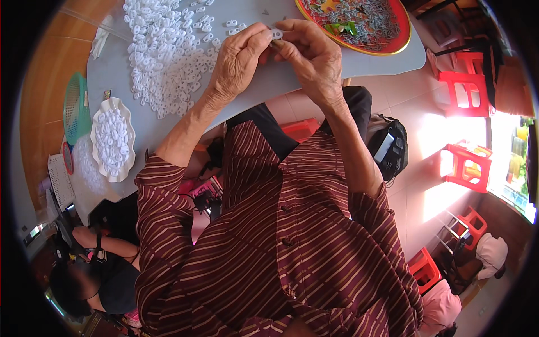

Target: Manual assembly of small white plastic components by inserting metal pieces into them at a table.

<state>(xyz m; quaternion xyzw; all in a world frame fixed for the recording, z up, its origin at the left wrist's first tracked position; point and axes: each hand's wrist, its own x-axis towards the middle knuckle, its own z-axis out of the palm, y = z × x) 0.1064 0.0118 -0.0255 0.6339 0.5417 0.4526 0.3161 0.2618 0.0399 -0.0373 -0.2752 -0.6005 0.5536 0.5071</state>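
Observation:
Over the grey table (359, 66), my two hands meet fingertip to fingertip. A small white plastic two-hole piece (276, 35) shows between them. My right hand (315, 59) pinches it with the thumb and forefinger. The fingers of my left hand (240, 60) are pressed together against its left side; whatever they grip is hidden. Just left of my hands, a large heap of similar white pieces (154, 50) covers the table, with some lying loose at its edge. To the right stands a round red tray (387, 46) holding many small grey screw-like parts (377, 22) and a few green leaves.
A scalloped white dish (131, 132) full of white pieces stands at the left, beside a green basket (73, 106). Another person (106, 275) sits at lower left. Red stools (469, 92) and a black bag (396, 149) are on the tiled floor at right.

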